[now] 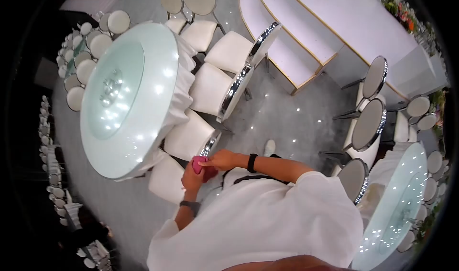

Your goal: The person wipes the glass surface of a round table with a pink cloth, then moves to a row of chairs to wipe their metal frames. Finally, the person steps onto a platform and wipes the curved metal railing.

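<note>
Currently the pink object (198, 164) sits in the left hand (191, 177), in front of the waist. The left fingers are curled around it from below and close it against the palm. The right hand (223, 160) reaches across, and its fingertips, pressed together, meet the upper edge of the object. Whether they pinch it or only touch it cannot be told.

Handling, as judged from this view:
- Weight: light. One curled hand carries it without strain.
- Stiffness: probably soft, like a folded cloth or sponge. Its outline is rounded and follows the closed fingers. The material itself is too small to confirm.
- Fragility: low. Slip risk: low.
- Hold point: the exposed upper edge, just beyond the left fingertips, is the only free part. The rest lies under the left fingers.

Just beyond the fingertips stands a white chair (189, 136). Farther out from them is a round table (158, 55) with a glass top.
</note>
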The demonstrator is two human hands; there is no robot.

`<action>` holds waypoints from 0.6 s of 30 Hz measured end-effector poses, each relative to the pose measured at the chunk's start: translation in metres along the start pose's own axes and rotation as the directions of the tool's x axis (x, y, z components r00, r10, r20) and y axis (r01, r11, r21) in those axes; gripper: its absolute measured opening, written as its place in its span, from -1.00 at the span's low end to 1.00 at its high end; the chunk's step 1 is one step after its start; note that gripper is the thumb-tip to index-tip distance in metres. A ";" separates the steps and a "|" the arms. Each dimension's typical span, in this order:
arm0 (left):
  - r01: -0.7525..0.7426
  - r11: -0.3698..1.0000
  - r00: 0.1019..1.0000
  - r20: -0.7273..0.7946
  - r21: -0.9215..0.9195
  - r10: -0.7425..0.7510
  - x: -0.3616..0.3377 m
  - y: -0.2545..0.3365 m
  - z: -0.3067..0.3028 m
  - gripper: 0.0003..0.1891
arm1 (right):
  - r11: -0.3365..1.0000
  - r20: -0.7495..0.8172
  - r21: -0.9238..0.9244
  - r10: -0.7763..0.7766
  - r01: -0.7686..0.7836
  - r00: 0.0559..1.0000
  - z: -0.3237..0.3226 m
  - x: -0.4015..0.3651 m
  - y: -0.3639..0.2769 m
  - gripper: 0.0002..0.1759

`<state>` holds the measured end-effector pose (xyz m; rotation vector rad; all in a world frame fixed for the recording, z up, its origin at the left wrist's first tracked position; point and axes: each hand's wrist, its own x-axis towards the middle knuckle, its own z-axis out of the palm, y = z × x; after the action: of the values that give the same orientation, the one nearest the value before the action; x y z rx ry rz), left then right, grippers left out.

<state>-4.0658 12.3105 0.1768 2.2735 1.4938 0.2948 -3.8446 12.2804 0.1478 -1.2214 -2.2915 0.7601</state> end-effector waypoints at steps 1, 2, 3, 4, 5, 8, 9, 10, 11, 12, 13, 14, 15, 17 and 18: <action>0.062 0.996 0.998 0.020 0.060 -0.064 0.007 0.017 0.000 -0.31 | 0.998 0.072 -0.050 -0.045 0.049 0.996 0.001 0.002 0.015 -0.22; 0.129 0.985 0.990 0.042 0.114 -0.135 0.010 0.032 0.003 -0.36 | 0.988 -0.088 -0.025 -0.154 0.153 0.984 0.004 0.003 0.029 -0.37; 0.128 0.983 0.989 0.054 0.129 -0.136 0.016 0.044 0.005 -0.36 | 0.989 -0.099 -0.009 -0.149 0.149 0.984 0.000 0.001 0.041 -0.37; 0.115 0.985 0.990 0.065 0.131 -0.124 0.026 0.056 0.006 -0.41 | 0.993 -0.034 -0.068 -0.095 0.093 0.995 -0.010 0.002 0.056 -0.47; 0.104 0.986 0.990 0.078 0.132 -0.115 0.037 0.069 0.008 -0.47 | 0.991 0.031 -0.127 -0.038 0.042 0.999 -0.020 -0.001 0.071 -0.55; -0.021 0.988 0.999 0.047 0.155 0.014 0.071 0.090 0.035 -0.60 | 0.980 0.119 -0.188 0.094 -0.071 0.988 -0.049 -0.021 0.102 -0.69; -0.082 0.987 0.996 0.035 0.141 0.078 0.087 0.097 0.046 -0.65 | 0.980 0.122 -0.182 0.099 -0.075 0.988 -0.061 -0.031 0.109 -0.69; -0.084 0.986 0.996 0.040 0.142 0.079 0.104 0.099 0.060 -0.65 | 0.977 0.040 -0.153 0.155 -0.148 0.987 -0.076 -0.040 0.113 -0.70; -0.139 0.985 0.989 -0.036 0.100 0.143 0.120 0.100 0.073 -0.69 | 0.969 -0.042 -0.116 0.214 -0.218 0.976 -0.092 -0.048 0.118 -0.70; -0.196 0.979 0.973 -0.111 0.061 0.202 0.134 0.104 0.084 -0.72 | 0.966 -0.190 -0.051 0.241 -0.255 0.952 -0.114 -0.055 0.122 -0.72; -0.200 0.978 0.974 -0.095 0.064 0.205 0.147 0.125 0.082 -0.72 | 0.964 -0.193 -0.039 0.253 -0.265 0.948 -0.128 -0.055 0.134 -0.72; -0.214 0.977 0.951 -0.234 -0.025 0.202 0.161 0.147 0.083 -0.74 | 0.961 -0.283 -0.046 0.251 -0.274 0.926 -0.144 -0.053 0.149 -0.69; -0.232 0.965 0.914 -0.367 -0.118 0.175 0.176 0.169 0.087 -0.74 | 0.957 -0.363 -0.056 0.247 -0.286 0.898 -0.160 -0.054 0.165 -0.65; -0.244 0.957 0.911 -0.375 -0.155 0.171 0.213 0.190 0.102 -0.72 | 0.949 -0.382 -0.044 0.273 -0.313 0.883 -0.189 -0.051 0.199 -0.63; -0.264 0.947 0.899 -0.402 -0.182 0.173 0.234 0.201 0.109 -0.69 | 0.944 -0.413 -0.043 0.281 -0.326 0.867 -0.202 -0.052 0.212 -0.60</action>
<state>-3.7626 12.4306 0.1570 2.2787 1.2816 0.9795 -3.5673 12.3877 0.1579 -1.6466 -1.8464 0.4280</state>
